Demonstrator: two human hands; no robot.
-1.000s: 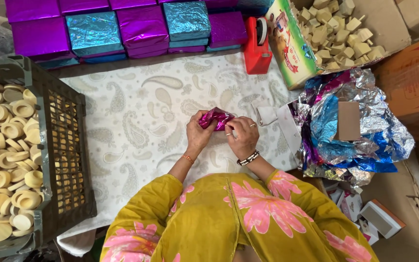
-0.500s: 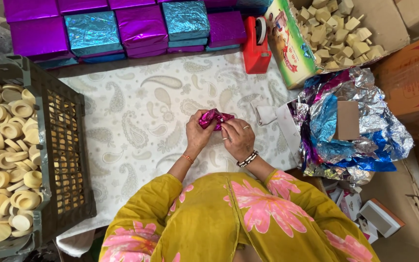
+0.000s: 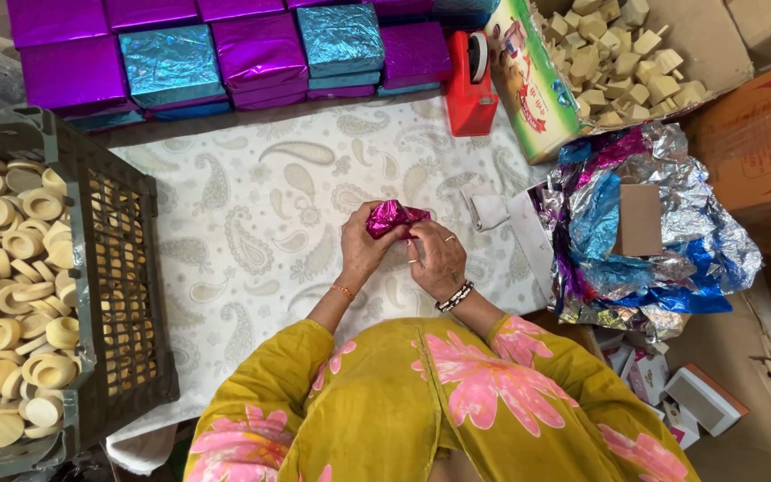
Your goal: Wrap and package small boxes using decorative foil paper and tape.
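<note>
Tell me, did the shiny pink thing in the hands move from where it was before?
No. The pink foil bundle sits at the same spot over the paisley cloth, just as far below the red tape dispenser as before.

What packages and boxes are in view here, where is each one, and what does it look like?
Foil-wrapped boxes: far edge of cloth, square, purple and blue.
Printed carton: far right, tilted, green and yellow.
Cardboard box: right, brown.
Small boxes: near right, white.
Small foil parcel: in both hands, magenta.

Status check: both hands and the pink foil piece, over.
Left hand and right hand both closed on the pink foil-wrapped piece, held above the paisley cloth. Nothing between the hands and the cloth.
</note>
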